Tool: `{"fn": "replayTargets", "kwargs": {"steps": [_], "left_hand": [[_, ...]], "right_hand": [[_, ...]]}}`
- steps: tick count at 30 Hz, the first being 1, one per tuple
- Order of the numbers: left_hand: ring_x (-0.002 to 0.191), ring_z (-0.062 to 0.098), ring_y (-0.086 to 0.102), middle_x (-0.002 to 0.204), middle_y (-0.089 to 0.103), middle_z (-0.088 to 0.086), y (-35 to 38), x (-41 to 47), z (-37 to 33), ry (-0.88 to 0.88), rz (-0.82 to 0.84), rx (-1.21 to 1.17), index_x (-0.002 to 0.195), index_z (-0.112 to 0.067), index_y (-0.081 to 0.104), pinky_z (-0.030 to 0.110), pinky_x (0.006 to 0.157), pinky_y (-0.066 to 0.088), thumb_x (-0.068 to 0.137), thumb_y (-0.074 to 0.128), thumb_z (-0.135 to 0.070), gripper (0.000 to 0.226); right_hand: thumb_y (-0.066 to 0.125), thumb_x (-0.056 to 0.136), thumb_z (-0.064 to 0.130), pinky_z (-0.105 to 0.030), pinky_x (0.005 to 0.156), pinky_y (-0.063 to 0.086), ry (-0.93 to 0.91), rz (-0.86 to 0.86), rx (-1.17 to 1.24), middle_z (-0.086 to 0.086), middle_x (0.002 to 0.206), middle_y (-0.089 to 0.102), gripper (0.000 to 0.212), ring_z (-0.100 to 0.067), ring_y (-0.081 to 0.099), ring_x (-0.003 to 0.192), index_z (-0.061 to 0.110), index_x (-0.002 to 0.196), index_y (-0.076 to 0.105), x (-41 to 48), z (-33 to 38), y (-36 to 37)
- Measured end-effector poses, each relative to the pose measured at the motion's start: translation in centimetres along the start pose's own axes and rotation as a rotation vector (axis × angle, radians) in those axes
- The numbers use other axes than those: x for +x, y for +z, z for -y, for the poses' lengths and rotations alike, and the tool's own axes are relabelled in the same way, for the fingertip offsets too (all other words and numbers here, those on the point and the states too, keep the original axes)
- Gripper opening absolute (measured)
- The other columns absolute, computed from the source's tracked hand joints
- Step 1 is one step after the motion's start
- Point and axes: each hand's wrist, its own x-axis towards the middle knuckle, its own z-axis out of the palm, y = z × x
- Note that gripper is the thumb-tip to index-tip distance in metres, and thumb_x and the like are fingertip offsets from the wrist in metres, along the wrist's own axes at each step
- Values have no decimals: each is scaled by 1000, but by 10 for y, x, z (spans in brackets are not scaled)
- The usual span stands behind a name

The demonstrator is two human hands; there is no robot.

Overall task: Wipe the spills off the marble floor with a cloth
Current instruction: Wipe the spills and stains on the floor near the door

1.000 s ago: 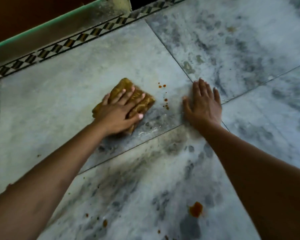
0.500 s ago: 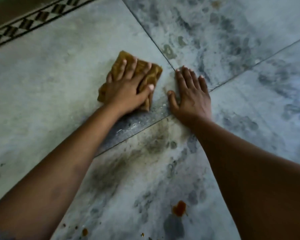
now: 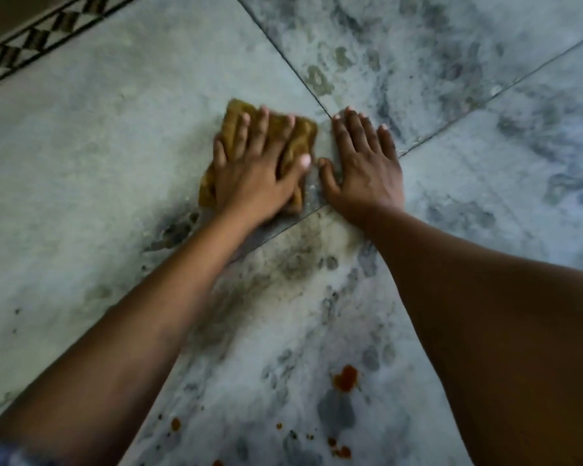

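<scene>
brown cloth now nearer the right hand.

Left hand pressing flat on brown cloth, slightly blurred; right hand lying flat on marble floor; orange spill sitting nearer the camera.

Cloth under left hand, right hand just beside, spill nearer.
</scene>
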Motion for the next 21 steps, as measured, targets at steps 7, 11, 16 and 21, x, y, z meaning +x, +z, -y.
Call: {"fn": "replayTargets", "kwargs": {"steps": [7,11,16,21], "left_hand": [[146,23,9,159,11,-2,-19,-37,88,-87,-1,184,147,-41,15,56,112,-3,88,21,-66,65],[146,24,-2,160,1,-1,-17,43,48,-322,-36,-12,148,-42,12,55,114,-2,91,24,-62,62],[146,19,-3,159,-3,-6,3,3,-12,-101,-19,18,147,-44,7,52,114,-3,92,26,-60,60],[146,16,0,159,0,-11,-2,-94,51,-32,14,91,145,-48,6,51,114,2,86,20,-66,64]], "right_hand": [[28,94,46,-36,118,-5,18,19,10,-5,159,3,66,-18,1,146,17,150,8,-1,0,0],[26,94,46,-37,118,-3,10,3,-11,-5,159,4,66,-19,3,146,16,150,8,1,1,-3],[30,94,44,-37,118,-3,-9,-3,9,-5,158,7,65,-19,5,146,16,150,13,1,2,-1],[27,96,46,-36,118,-3,-11,-6,15,-4,159,6,64,-17,3,146,16,150,13,1,1,-3]]}}
